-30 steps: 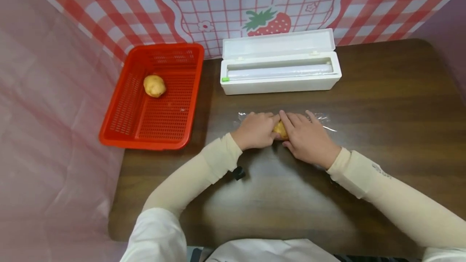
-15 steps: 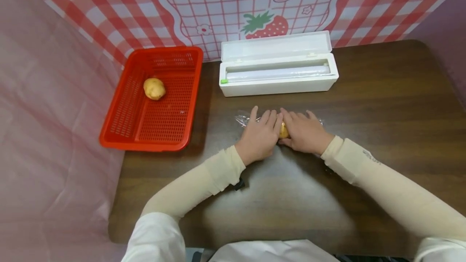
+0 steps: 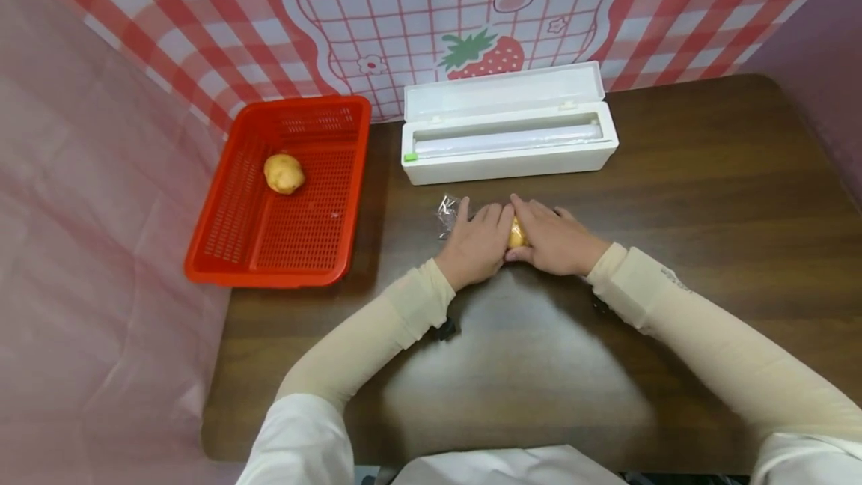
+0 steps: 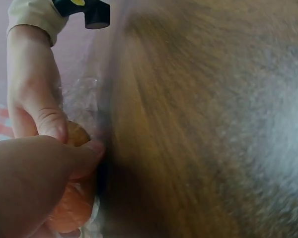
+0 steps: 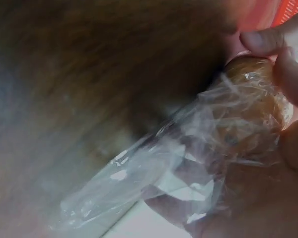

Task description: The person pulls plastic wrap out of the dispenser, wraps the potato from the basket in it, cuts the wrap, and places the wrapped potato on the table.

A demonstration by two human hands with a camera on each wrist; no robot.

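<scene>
A potato point(image 3: 517, 234) wrapped in clear plastic film lies between the two hands on the table. The left hand point(image 3: 475, 247) holds its left side, the thumb laid across it in the left wrist view. From the other end the right hand point(image 3: 557, 238) grips the same potato, its thumb point(image 4: 50, 121) near the left one. Crinkled film point(image 3: 447, 214) sticks out beyond the left hand. In the right wrist view a long loose tail of film point(image 5: 139, 166) trails from the wrapped potato point(image 5: 253, 96). Most of the potato is hidden by the hands in the head view.
A red plastic basket point(image 3: 269, 277) stands at the left with one bare potato point(image 3: 283, 174) in it. Behind the hands, a white film dispenser point(image 3: 512, 168) has its lid point(image 3: 505, 90) raised and a roll of film point(image 3: 508, 141) inside. A checked cloth point(image 3: 680, 6) hangs behind the table.
The left fingers have spread over the potato's left side, and the right hand has shifted slightly left. The film at the right no longer shows in the head view.
</scene>
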